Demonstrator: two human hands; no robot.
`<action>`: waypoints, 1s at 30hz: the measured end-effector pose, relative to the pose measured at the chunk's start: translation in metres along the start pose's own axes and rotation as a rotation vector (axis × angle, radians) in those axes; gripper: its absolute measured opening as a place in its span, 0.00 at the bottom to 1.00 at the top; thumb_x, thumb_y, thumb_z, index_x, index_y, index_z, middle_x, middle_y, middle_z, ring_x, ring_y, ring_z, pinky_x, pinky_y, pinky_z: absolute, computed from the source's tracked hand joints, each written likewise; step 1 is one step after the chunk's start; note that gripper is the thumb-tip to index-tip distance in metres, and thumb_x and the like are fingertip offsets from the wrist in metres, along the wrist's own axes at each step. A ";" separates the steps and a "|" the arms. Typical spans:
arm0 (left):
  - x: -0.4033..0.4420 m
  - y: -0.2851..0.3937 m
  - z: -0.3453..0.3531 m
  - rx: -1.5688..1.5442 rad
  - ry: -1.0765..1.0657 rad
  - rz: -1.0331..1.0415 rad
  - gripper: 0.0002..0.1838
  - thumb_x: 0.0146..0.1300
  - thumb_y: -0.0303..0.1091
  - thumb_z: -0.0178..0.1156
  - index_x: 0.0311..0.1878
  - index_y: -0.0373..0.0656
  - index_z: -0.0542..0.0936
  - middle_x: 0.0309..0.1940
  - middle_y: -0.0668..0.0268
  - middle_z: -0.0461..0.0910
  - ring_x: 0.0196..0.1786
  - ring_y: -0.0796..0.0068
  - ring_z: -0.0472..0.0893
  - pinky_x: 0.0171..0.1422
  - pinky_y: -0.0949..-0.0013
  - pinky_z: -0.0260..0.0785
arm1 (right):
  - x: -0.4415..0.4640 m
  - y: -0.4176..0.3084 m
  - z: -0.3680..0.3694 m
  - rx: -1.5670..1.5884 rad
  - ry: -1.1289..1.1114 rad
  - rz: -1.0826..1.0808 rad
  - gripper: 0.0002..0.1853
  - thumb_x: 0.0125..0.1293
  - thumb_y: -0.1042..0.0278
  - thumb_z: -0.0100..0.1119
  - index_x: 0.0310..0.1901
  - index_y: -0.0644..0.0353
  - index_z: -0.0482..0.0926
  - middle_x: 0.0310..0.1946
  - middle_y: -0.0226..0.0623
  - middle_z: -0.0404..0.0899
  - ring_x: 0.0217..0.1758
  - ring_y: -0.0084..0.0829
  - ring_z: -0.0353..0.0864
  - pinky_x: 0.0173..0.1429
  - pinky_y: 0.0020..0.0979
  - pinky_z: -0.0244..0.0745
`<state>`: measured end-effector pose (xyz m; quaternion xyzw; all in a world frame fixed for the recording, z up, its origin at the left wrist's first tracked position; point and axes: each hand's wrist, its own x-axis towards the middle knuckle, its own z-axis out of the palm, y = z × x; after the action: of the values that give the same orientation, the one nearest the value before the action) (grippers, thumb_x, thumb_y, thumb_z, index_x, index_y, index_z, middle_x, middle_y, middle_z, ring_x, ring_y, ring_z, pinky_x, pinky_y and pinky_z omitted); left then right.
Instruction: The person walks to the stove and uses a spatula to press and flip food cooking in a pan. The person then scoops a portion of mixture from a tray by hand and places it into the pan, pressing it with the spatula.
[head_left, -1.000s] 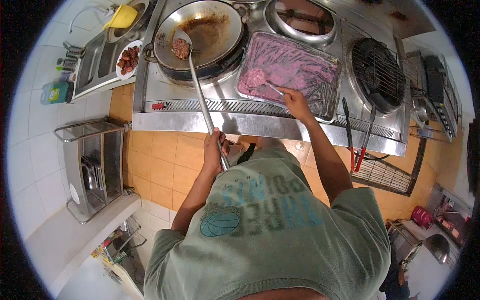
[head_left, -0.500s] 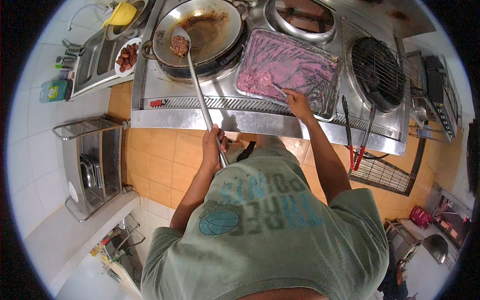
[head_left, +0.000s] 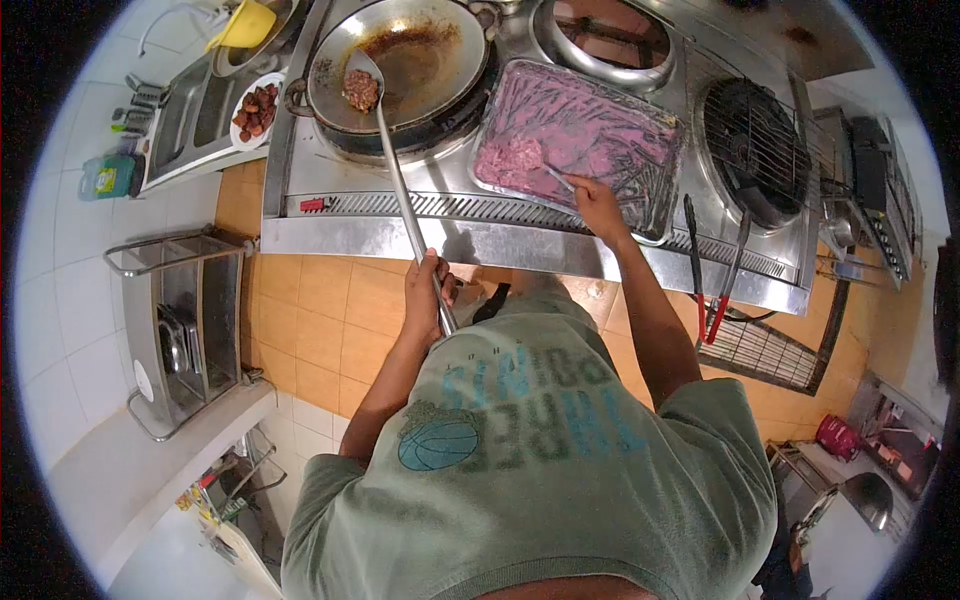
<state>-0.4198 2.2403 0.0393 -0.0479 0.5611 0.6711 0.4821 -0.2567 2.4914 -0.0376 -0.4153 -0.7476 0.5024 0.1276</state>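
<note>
Meat is in the ladle, with lots left on the tray; left hand grips ladle, right hand a tool.

Orange floor tiles | white tiled wall | steel rack, left side

The person's left grip was curled shut close in front of the torso, the left forearm slanting forward and inward. The right arm reached farther ahead, also angled inward, and the right grip was closed, back upward, its fingers bent toward the left.
</note>
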 end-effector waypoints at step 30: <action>-0.003 0.001 0.001 -0.048 0.008 -0.012 0.15 0.66 0.46 0.50 0.29 0.47 0.63 0.20 0.72 0.62 0.13 0.83 0.62 0.14 0.79 0.55 | 0.029 -0.023 -0.006 -0.016 0.019 -0.143 0.17 0.63 0.68 0.44 0.49 0.59 0.78 0.20 0.40 0.75 0.22 0.27 0.72 0.29 0.30 0.67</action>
<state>-0.4180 2.2392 0.0420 -0.0653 0.5465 0.6813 0.4826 -0.2821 2.5134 -0.0221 -0.3665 -0.7781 0.4821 0.1669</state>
